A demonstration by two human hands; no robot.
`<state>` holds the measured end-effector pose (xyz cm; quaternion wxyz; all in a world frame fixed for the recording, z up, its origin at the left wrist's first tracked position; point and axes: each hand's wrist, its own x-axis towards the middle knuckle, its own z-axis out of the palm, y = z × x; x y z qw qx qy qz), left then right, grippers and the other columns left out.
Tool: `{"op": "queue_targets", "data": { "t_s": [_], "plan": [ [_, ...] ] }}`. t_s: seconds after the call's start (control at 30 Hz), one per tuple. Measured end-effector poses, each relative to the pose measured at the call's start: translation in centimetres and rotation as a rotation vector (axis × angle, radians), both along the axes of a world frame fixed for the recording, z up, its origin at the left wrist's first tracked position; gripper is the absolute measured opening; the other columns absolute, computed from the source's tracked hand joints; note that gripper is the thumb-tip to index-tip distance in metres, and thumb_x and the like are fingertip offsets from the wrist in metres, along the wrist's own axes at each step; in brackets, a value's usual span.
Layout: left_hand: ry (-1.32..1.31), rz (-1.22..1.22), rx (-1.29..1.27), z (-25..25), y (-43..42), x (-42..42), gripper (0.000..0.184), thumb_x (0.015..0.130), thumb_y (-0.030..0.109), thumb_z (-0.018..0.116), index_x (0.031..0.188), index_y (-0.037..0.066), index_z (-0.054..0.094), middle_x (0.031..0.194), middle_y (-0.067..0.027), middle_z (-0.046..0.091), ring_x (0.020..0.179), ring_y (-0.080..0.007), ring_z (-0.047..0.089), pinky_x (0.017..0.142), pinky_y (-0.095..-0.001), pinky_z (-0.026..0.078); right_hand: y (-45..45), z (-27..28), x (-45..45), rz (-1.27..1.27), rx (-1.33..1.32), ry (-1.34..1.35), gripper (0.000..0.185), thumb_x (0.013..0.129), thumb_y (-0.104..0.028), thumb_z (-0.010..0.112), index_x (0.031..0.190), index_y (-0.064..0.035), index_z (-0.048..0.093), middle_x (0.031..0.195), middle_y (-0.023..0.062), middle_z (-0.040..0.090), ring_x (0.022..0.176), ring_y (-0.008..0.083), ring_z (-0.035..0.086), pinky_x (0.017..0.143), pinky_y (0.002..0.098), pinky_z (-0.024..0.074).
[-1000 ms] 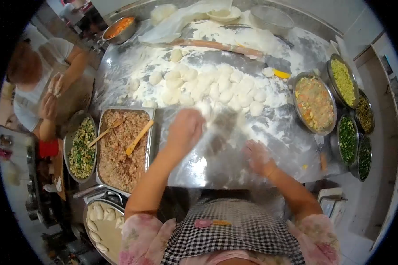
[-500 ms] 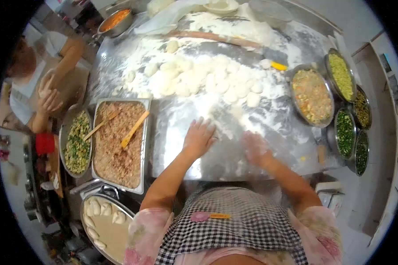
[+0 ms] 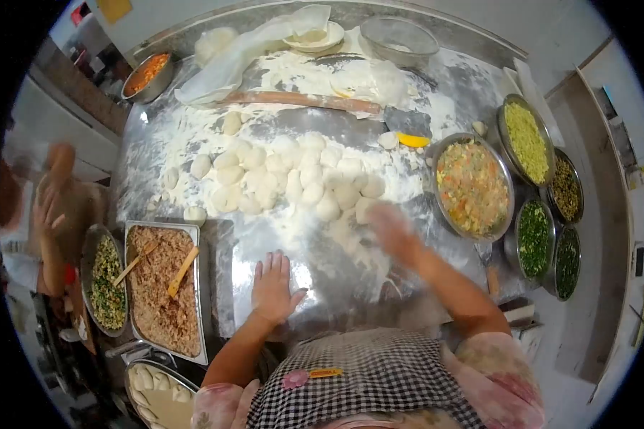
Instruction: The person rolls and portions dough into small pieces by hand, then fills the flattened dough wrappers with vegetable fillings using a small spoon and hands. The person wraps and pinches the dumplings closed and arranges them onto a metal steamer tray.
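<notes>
My left hand lies palm down on the metal table with its fingers spread and nothing in it. Blurred by motion, my right hand is at the lower right edge of the dough pieces; its fingers and anything under them cannot be made out. The pieces are pale, rounded and dusted with flour, grouped across the table's middle. One separate piece sits near the meat tray, and a wooden rolling pin lies behind the group.
A meat filling tray and a bowl of chopped filling stand at left, near a co-worker's hands. Vegetable bowls stand at right. Shaped dumplings lie on a round tray. A yellow-handled scraper lies behind.
My left hand has drawn back from the dough and lies flat farther left. My right hand has moved up to the dough's edge. The whole view has shifted.
</notes>
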<state>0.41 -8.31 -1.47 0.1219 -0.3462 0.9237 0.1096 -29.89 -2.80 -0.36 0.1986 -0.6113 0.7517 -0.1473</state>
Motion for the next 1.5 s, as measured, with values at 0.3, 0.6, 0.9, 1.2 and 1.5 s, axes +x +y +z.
{"op": "queue_targets", "data": {
  "t_s": [0.3, 0.6, 0.9, 1.2, 1.5],
  "plan": [
    [0.092, 0.054, 0.002, -0.9, -0.6, 0.0, 0.08, 0.082, 0.05, 0.047, 0.137, -0.005, 0.026, 0.142, -0.0258, 0.024, 0.132, -0.043, 0.02, 0.107, -0.0527, 0.014, -14.0, -3.2, -12.5, -0.121, -0.152, 0.402, 0.028, 0.078, -0.01, 0.054, 0.106, -0.0083, 0.057, 0.106, 0.0194, 0.056, 0.093, 0.0353, 0.056, 0.078, 0.0449, 0.0456],
    [0.738, 0.194, 0.447, 2.2, -1.7, -2.4, 0.086, 0.081, 0.046, 0.061, 0.144, 0.006, 0.018, 0.146, -0.0208, 0.021, 0.135, -0.0337, 0.02, 0.11, -0.0438, 0.018, -7.2, 6.1, -4.0, -0.113, 0.001, -0.46, 0.025, 0.08, -0.003, 0.056, 0.105, -0.0018, 0.058, 0.09, 0.0126, 0.059, 0.076, 0.0186, 0.057, 0.07, 0.035, 0.0482],
    [0.925, 0.122, 1.354, -0.3, 5.3, -7.7, 0.057, 0.089, 0.035, 0.054, 0.133, 0.003, 0.035, 0.116, -0.0144, 0.051, 0.107, -0.0211, 0.048, 0.094, -0.0327, 0.038, 5.2, 5.4, 6.9, 0.213, 0.091, -0.437, 0.011, 0.083, -0.006, 0.057, 0.09, 0.0004, 0.061, 0.082, 0.0094, 0.056, 0.074, 0.0174, 0.055, 0.065, 0.0317, 0.047],
    [0.87, 0.269, 0.666, 3.7, 5.1, -4.2, 0.057, 0.085, 0.034, 0.05, 0.131, 0.001, 0.042, 0.134, -0.0217, 0.041, 0.127, -0.0325, 0.035, 0.107, -0.041, 0.025, -0.3, 2.9, 2.5, -0.006, -0.147, -0.188, 0.029, 0.085, -0.011, 0.055, 0.113, -0.0018, 0.054, 0.11, 0.0136, 0.057, 0.099, 0.0275, 0.055, 0.088, 0.0366, 0.0437],
    [1.045, 0.649, -0.109, 3.3, -3.5, 5.9, 0.043, 0.09, 0.028, 0.045, 0.12, -0.002, 0.051, 0.124, -0.0211, 0.051, 0.117, -0.0369, 0.045, 0.099, -0.0437, 0.034, -2.6, -1.2, 21.4, 0.441, 0.162, -0.113, 0.028, 0.088, -0.024, 0.052, 0.114, -0.0137, 0.052, 0.11, 0.0109, 0.054, 0.102, 0.0272, 0.052, 0.09, 0.0425, 0.0415]
  ]
}}
